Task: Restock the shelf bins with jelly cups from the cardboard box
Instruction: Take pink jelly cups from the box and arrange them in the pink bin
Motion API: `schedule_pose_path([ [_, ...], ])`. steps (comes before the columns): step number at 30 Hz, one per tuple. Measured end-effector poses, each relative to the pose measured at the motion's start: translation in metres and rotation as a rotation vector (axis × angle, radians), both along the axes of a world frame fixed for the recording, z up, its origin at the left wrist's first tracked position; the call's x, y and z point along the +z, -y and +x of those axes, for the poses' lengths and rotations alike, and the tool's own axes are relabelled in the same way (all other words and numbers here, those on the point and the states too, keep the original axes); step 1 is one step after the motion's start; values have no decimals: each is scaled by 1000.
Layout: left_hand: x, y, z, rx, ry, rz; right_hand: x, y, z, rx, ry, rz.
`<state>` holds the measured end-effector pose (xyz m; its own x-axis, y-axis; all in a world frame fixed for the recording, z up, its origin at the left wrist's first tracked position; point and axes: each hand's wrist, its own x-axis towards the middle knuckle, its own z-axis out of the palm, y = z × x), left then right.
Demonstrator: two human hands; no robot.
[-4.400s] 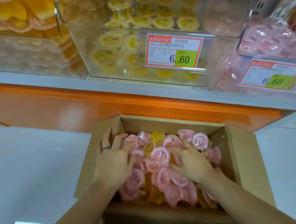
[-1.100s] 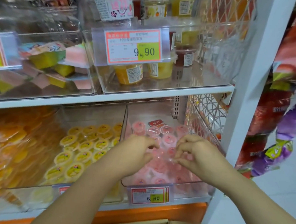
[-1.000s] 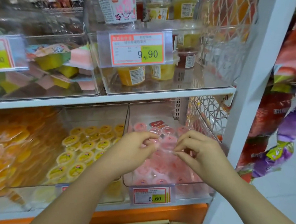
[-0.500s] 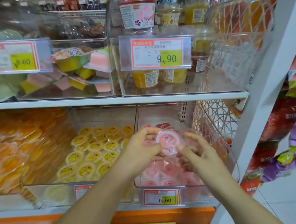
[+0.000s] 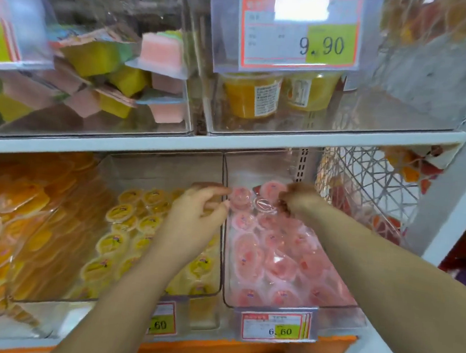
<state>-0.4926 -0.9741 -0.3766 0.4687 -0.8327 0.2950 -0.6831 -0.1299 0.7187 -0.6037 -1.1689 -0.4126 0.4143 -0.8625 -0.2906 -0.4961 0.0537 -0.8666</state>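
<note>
Pink jelly cups (image 5: 248, 257) fill the clear bin (image 5: 257, 169), packed from its front wall almost to its back. We have the right hand (image 5: 293, 198) deep at the bin's back, over the last row. It's blurred, so we can't tell if it pinches a cup. The left hand (image 5: 196, 218) hovers at the bin's left wall, fingers loosely curled, holding nothing. The cups are likely light, thin plastic with slick film lids that dent if squeezed. We'd take each by its rim, thumb against fingers.

Both bare forearms stretched forward, left hand (image 5: 196, 218) loosely curled — thumb apart, right hand (image 5: 293, 198) blurred, fingers bent downward
</note>
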Motion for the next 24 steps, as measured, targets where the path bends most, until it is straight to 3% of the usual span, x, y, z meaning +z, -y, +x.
schedule_pose_path([
  [4,-7,1,2,-13,-55,-75,-12,7,23,-71,-8,117],
  [8,-8,2,1,-4,-99,-98,-18,10,28,-97,-61,84],
  [14,-9,1,1,-7,-119,-107,6,-13,-7,179,-238,-236],
  [16,-9,0,0,-4,-127,-103,21,-28,-28,387,-240,-308],
  [19,-7,0,-3,3,-126,-101,36,-53,-53,700,-455,-299],
  [24,-9,-3,-5,0,-16,-84,12,-73,-58,692,-681,-575],
])
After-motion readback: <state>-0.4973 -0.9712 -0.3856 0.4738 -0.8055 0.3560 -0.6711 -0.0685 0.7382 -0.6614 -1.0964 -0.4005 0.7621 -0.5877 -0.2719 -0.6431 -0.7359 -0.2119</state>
